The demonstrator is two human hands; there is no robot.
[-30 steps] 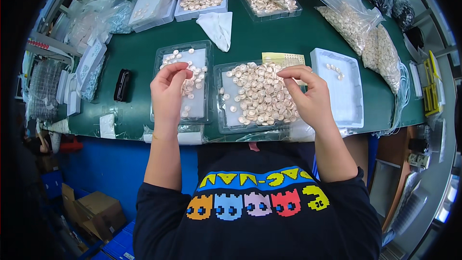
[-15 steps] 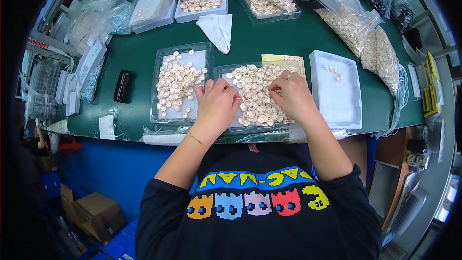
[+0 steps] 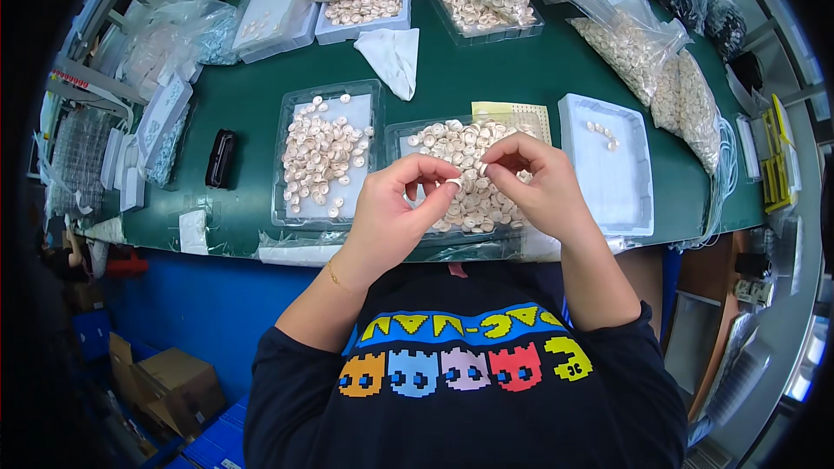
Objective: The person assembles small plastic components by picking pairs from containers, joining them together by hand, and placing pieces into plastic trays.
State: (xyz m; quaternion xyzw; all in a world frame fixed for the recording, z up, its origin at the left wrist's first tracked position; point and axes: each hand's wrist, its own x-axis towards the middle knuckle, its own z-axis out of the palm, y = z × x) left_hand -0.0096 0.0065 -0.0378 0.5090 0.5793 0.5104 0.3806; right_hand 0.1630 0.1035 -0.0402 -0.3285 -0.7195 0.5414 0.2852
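Observation:
Small round cream-white domed pieces fill the clear tray [image 3: 395,132] in front of me in a loose heap [image 3: 473,200]. Above this heap my left hand [image 3: 395,213] pinches one small round piece [image 3: 454,182] between thumb and forefinger. My right hand [image 3: 539,182] is close beside it, thumb and forefinger closed on another small round piece [image 3: 483,170]. The two pieces are almost side by side; their finer shape is too small to make out. To the left, a second clear tray [image 3: 377,95] holds a heap of the same pieces [image 3: 317,156].
A white tray [image 3: 608,200] with several pieces stands at the right. Behind lie a white cloth [image 3: 391,61], a yellow sheet [image 3: 521,111] and bags of pieces [image 3: 617,52]. A dark case [image 3: 221,158] rests on the green table [image 3: 486,69] at the left.
Both hands have risen out of the heap toward me, and the fingertips have come closer together. A small round piece now shows in each pinch.

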